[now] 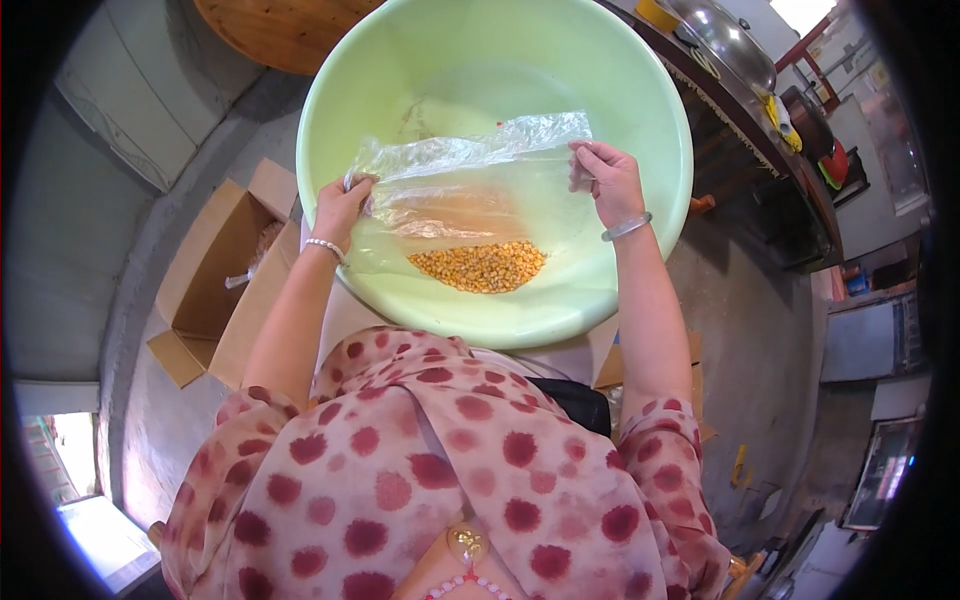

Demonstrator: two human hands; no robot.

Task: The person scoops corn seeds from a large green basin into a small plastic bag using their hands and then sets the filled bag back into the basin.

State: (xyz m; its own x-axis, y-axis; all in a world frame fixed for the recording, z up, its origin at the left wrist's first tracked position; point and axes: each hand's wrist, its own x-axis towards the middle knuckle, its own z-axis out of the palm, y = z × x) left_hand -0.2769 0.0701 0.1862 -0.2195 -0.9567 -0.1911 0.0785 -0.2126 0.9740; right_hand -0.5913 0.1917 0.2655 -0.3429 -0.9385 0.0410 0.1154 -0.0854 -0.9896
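Basin point(640, 100) bright, softly lit; I note glare streaking the clear plastic film point(450, 155). White patch point(803, 12) blown out upper right, bright opening point(74, 455) lower left. Floor point(740, 320) dimmer. Edges bowed, corners black.

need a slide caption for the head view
Left hand and right hand hold a clear bag between them, corn in the green basin.

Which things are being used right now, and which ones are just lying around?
Being used:
clear plastic bag, held by left hand and right hand
yellow kernels
green basin

Seemingly just lying around:
open cardboard box
round wooden thing
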